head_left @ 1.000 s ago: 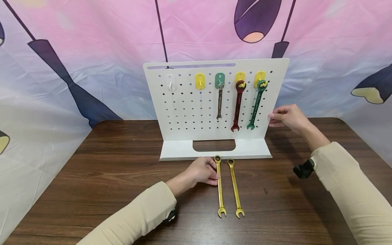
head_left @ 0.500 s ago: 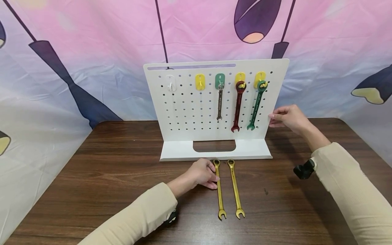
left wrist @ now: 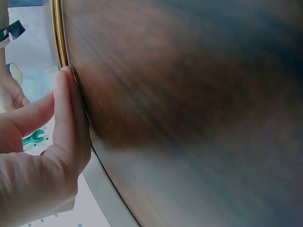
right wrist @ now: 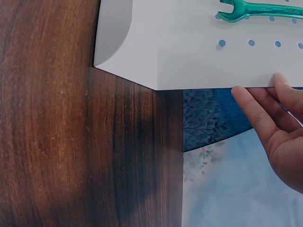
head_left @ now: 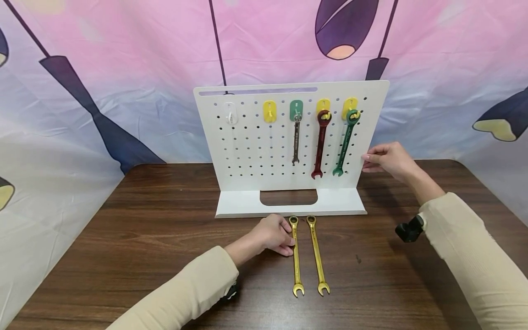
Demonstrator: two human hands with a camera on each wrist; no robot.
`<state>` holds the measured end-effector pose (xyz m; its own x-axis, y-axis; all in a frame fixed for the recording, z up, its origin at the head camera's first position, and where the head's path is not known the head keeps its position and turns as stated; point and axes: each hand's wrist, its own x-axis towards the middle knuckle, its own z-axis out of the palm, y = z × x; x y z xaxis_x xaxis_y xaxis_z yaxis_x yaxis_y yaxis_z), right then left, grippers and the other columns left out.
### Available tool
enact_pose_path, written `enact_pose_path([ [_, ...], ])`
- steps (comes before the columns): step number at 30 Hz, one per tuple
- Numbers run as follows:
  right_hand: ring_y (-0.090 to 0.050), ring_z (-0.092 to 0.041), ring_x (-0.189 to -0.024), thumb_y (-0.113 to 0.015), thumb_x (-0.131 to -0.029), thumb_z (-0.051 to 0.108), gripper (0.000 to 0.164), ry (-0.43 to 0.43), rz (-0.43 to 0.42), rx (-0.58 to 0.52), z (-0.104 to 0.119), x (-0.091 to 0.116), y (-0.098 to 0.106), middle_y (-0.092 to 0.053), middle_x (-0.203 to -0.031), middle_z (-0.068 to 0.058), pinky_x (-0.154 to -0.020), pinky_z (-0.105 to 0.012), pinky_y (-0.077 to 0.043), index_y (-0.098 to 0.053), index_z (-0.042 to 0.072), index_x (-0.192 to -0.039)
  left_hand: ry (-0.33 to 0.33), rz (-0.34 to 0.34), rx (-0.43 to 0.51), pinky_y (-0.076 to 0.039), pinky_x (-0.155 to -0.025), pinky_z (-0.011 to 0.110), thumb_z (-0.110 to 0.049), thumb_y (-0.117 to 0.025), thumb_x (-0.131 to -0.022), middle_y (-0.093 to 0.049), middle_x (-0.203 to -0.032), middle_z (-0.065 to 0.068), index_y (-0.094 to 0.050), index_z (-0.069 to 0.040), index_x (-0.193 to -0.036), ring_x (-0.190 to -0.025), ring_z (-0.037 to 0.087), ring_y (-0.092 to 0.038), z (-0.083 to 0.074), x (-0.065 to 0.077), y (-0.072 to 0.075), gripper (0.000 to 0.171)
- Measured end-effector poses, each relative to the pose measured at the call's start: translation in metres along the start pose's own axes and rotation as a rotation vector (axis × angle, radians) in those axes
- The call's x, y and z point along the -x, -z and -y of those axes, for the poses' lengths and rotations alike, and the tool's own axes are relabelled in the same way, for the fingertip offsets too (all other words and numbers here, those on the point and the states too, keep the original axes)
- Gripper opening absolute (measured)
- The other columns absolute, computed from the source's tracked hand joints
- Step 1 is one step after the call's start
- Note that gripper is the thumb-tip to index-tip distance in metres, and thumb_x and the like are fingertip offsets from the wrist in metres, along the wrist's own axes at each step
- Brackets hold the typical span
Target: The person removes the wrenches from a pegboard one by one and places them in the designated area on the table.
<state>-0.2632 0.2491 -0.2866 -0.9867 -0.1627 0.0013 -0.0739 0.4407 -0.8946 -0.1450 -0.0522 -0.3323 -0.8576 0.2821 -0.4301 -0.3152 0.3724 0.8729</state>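
Two gold ratcheting combination wrenches lie side by side on the table, ring ends toward the pegboard. My left hand pinches the left gold wrench along its upper shank; the left wrist view has the fingertips right at its edge. The right gold wrench lies untouched. My right hand grips the right edge of the white pegboard, thumb and fingers at the edge in the right wrist view. On the board hang a small silver wrench, a dark red wrench and a green wrench.
At the board's left, a white hook and a yellow hook carry nothing. The board's flat base rests on the dark wooden table, its front edge close to the ring ends. A patterned cloth hangs behind.
My left hand has drawn the left gold wrench slightly toward the table's front, lowered it, and turned it a little. The right hand keeps its hold on the board.
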Motion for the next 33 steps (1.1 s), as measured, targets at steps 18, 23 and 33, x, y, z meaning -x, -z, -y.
enact_pose_path([
  [18,-0.066,-0.024,-0.076,-0.054,-0.092,0.009,0.031,0.003,-0.006,0.0,0.0,0.0,0.0,-0.065,-0.086,-0.013,-0.078,-0.044,-0.055,-0.054,-0.017,-0.107,-0.065,0.024,-0.005,-0.059,-0.058,0.027,0.012,-0.058,-0.082,-0.057,-0.073,0.014,-0.046,0.011,-0.105,-0.052,0.015,-0.058,-0.016,-0.003,0.015,0.026],
  [23,-0.066,-0.024,-0.077,-0.053,-0.093,0.009,0.03,0.0,-0.004,-0.003,0.0,0.001,0.0,-0.064,-0.086,-0.013,-0.079,-0.044,-0.055,-0.053,-0.017,-0.107,-0.087,0.005,0.017,-0.059,-0.06,0.028,0.012,-0.058,-0.082,-0.056,-0.077,0.014,-0.046,0.011,-0.108,-0.056,0.017,-0.058,-0.022,-0.005,0.022,0.028],
  [33,-0.066,-0.024,-0.076,-0.054,-0.092,0.008,0.03,0.002,-0.006,-0.005,0.001,0.001,-0.001,-0.064,-0.087,-0.013,-0.078,-0.044,-0.055,-0.054,-0.018,-0.106,-0.133,-0.044,0.012,-0.058,-0.07,0.033,0.009,-0.06,-0.082,-0.058,-0.087,0.017,-0.047,0.011,-0.113,-0.073,0.025,-0.061,-0.033,-0.011,0.036,0.034],
])
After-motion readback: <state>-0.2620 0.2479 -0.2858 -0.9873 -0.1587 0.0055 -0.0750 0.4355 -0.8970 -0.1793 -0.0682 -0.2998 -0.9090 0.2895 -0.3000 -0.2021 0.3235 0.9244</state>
